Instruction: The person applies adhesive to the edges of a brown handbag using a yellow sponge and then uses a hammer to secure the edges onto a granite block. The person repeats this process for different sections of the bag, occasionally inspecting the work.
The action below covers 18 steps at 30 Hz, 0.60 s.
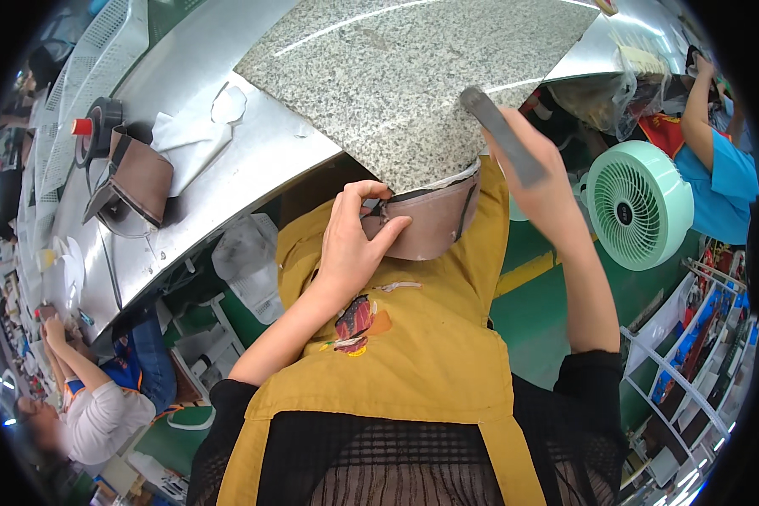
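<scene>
A curved brown leather-like piece (pixel 434 223) with a pale upper edge hangs at the near corner of a speckled granite slab (pixel 396 93). My left hand (pixel 348 240) pinches its left end between thumb and fingers, right by the slab's edge. In my right hand (pixel 555 198) is a hammer (pixel 506 135) with a long dark grey head, raised over the slab's right side and slightly blurred. Its handle is mostly hidden by my hand.
On the metal table (pixel 270 152) at left lie a similar brown piece (pixel 143 177), a black tape roll (pixel 104 118) and white cloth (pixel 198 126). A green fan (pixel 639 205) and a white rack (pixel 675 371) stand right. Other people sit at both sides.
</scene>
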Each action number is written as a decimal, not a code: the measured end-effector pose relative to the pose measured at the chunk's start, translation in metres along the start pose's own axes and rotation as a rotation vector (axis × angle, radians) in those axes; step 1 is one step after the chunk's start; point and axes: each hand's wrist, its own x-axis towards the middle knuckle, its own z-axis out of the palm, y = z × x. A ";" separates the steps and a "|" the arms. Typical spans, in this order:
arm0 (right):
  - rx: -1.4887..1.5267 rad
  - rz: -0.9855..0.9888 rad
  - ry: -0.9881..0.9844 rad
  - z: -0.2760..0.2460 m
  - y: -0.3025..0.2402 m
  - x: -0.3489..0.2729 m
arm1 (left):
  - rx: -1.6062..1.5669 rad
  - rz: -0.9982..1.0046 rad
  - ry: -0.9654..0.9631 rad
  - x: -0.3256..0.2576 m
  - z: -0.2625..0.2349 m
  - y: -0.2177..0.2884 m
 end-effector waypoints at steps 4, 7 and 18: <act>-0.389 -0.073 0.071 0.004 0.032 0.033 | 0.037 0.028 -0.034 0.008 -0.004 0.006; -0.484 -0.077 0.069 0.005 0.040 0.041 | 0.011 0.012 -0.073 0.012 -0.006 0.000; 0.279 -0.012 -0.250 -0.001 -0.014 -0.033 | -0.332 -0.025 -0.767 0.030 -0.079 -0.003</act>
